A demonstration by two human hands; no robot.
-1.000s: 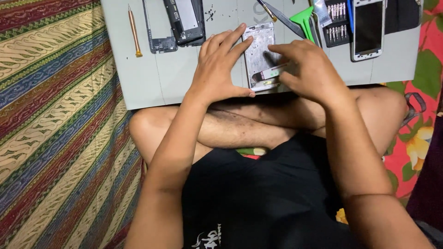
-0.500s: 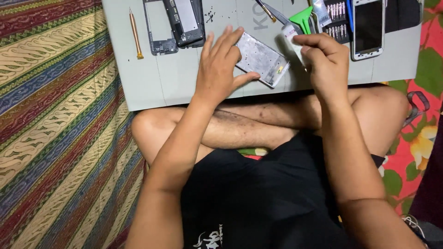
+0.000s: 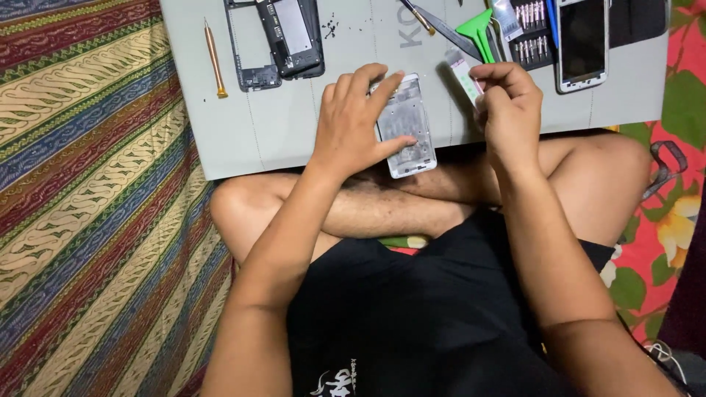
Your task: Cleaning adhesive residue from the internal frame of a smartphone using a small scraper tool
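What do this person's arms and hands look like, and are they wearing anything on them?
Both arms are bare from the upper arm down: no sleeves reach them, and no gloves, watch, rings or bands show. The left hand and right hand are bare, with short nails. The person wears a black shirt with a small white print near the lower edge of the view.

Home floor set up as a makeshift phone-repair spot. Grey work mat (image 3: 294, 140) laid across crossed bare legs, over a striped patterned cloth (image 3: 88, 220) and a red floral cloth (image 3: 676, 220). On the mat: opened phone frames (image 3: 276, 40), screwdriver (image 3: 214, 59), bit set (image 3: 531, 33), green pry tool (image 3: 479, 29), white phone (image 3: 582, 44).
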